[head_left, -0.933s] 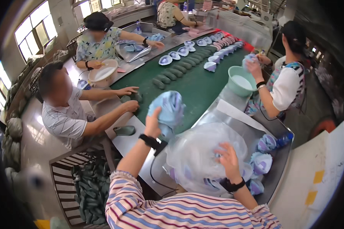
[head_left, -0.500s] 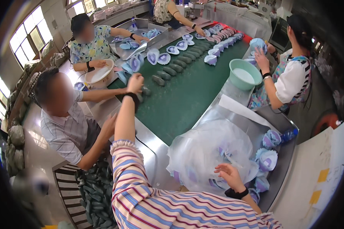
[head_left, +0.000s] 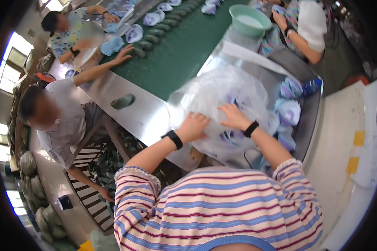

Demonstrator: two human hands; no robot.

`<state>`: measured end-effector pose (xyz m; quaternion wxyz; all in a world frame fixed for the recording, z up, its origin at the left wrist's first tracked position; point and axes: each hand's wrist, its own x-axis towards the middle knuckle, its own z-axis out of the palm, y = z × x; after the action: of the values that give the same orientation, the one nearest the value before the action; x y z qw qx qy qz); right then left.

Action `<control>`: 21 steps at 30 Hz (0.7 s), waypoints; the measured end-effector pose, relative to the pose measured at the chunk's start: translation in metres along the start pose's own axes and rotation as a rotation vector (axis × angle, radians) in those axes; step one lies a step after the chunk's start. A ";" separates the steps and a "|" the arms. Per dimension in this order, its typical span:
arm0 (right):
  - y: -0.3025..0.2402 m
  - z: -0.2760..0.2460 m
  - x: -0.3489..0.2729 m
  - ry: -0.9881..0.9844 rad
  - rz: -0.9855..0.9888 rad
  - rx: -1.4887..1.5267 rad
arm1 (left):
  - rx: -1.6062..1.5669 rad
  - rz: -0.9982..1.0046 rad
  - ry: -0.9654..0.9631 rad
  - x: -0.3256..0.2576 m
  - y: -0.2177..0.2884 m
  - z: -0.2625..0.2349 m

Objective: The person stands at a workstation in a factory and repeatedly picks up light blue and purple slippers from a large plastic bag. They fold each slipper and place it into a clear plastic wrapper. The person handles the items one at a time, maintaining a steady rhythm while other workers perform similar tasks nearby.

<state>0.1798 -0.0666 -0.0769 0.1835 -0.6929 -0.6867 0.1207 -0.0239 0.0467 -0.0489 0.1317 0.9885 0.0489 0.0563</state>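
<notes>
While both hands press on the clear plastic bag (head_left: 222, 90) lying on the steel tray (head_left: 312, 113), a flat, spread grip suits it best: the left hand (head_left: 193, 126) rests palm-down at its near edge, the right hand (head_left: 232, 117) grasps the film beside it. I count one bag, one mint basin (head_left: 250, 19), and about three blue-white pieces (head_left: 290, 111) loose to the right.
</notes>
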 end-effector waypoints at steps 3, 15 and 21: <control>-0.031 -0.032 -0.023 -0.301 0.070 0.101 | -0.010 -0.052 -0.079 -0.030 -0.001 -0.009; -0.023 0.016 -0.020 0.051 0.216 -0.011 | 0.092 -0.037 -0.182 -0.063 0.018 -0.017; -0.051 0.001 0.014 0.271 -0.060 0.058 | 0.042 -0.094 0.046 -0.056 0.019 -0.022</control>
<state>0.1332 -0.0528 -0.0553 0.2982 -0.6763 -0.6724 0.0403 -0.0802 0.0275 -0.0283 0.1121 0.9861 0.0994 0.0717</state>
